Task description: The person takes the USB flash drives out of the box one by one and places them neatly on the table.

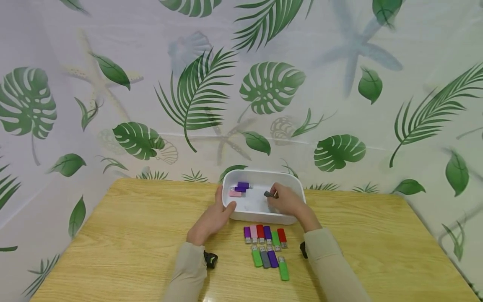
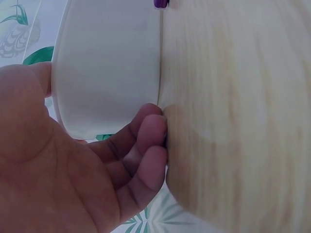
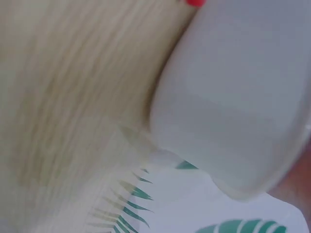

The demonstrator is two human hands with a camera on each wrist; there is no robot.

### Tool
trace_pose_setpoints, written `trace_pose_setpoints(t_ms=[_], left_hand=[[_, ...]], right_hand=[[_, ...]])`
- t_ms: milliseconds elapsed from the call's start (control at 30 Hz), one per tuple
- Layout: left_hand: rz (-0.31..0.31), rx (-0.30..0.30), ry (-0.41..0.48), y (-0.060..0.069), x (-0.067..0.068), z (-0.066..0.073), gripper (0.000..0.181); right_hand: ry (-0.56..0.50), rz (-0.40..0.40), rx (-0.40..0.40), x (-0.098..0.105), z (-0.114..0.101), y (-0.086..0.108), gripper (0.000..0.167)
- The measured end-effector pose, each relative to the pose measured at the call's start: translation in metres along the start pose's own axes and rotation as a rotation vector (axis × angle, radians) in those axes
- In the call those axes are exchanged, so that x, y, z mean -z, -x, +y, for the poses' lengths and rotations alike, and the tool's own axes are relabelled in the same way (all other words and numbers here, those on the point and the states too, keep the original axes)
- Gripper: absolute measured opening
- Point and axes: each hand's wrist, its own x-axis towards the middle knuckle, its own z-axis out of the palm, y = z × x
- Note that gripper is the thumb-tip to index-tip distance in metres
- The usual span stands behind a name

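A white plastic tray (image 1: 260, 217) stands near the table's back edge. The left hand (image 1: 211, 218) grips its left end, thumb at the front left corner; in the left wrist view that hand (image 2: 73, 165) has curled fingers by the tray's outer wall (image 2: 107, 63). Inside the tray, the right hand (image 1: 286, 201) pinches a dark grey USB stick (image 1: 268, 194). Two purple sticks (image 1: 243, 185) and a pink one (image 1: 235, 194) lie at the tray's left. The right wrist view shows the tray wall (image 3: 228, 97) and a sliver of the right hand (image 3: 297, 182).
In front of the tray, several USB sticks lie in two rough rows on the wooden table (image 1: 151, 235): purple, pink, red and green ones behind, green, grey and purple ones nearer. One green stick (image 1: 284, 269) lies closest to the front. A leaf-patterned cloth (image 1: 226, 105) hangs behind the table.
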Motion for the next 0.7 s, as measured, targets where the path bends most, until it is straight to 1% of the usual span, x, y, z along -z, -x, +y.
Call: trace_pose_setpoints(t_ms=[167, 267, 367, 433, 533, 633, 700], left_hand=[[-0.006, -0.012, -0.02, -0.001, -0.001, -0.001, 0.079], [-0.009, -0.022, -0.023, -0.001, -0.002, -0.002, 0.079], [0.005, -0.035, -0.013, -0.002, -0.002, -0.003, 0.078], [0.014, -0.04, -0.004, -0.001, -0.002, -0.003, 0.077], [0.019, -0.03, 0.003, -0.001, -0.001, -0.003, 0.078], [0.011, -0.017, -0.003, -0.001, -0.001, -0.003, 0.078], [0.01, -0.014, -0.003, -0.001, 0.0, -0.002, 0.077]], right_hand=[[-0.109, 0.149, 0.088, -0.001, -0.001, 0.027, 0.014], [-0.182, 0.215, 0.104, -0.001, -0.003, 0.045, 0.013], [-0.207, 0.265, 0.103, 0.0, -0.005, 0.055, 0.013], [-0.204, 0.283, 0.107, 0.002, -0.006, 0.059, 0.013], [-0.19, 0.285, 0.11, 0.006, -0.009, 0.063, 0.013], [-0.193, 0.257, 0.104, 0.008, -0.012, 0.067, 0.012], [-0.176, 0.231, 0.111, 0.008, -0.015, 0.069, 0.011]])
